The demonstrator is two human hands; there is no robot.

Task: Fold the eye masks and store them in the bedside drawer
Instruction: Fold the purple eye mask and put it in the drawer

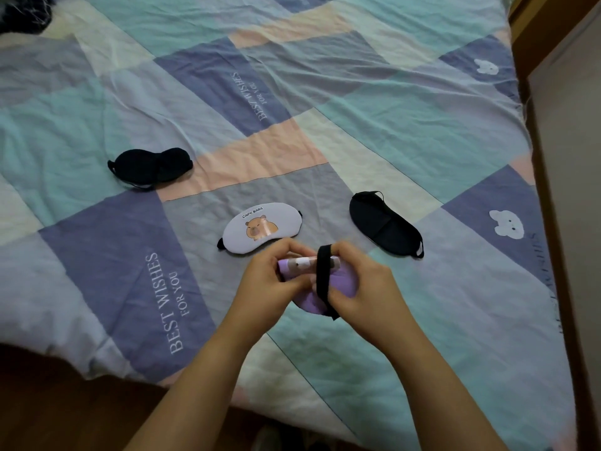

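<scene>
A purple eye mask with a black elastic strap is folded over and held just above the bed near its front edge. My left hand pinches its left side and my right hand grips its right side, with the strap looped over the fingers. Three more masks lie flat on the quilt: a pale one with a capybara print just beyond my hands, a black one to the right, and a black contoured one farther left. No drawer is in view.
A patchwork quilt in teal, purple, grey and peach covers the bed. The wooden bed frame runs down the right edge. Dark floor lies below the bed's front edge, and a dark bundle sits at the top left corner.
</scene>
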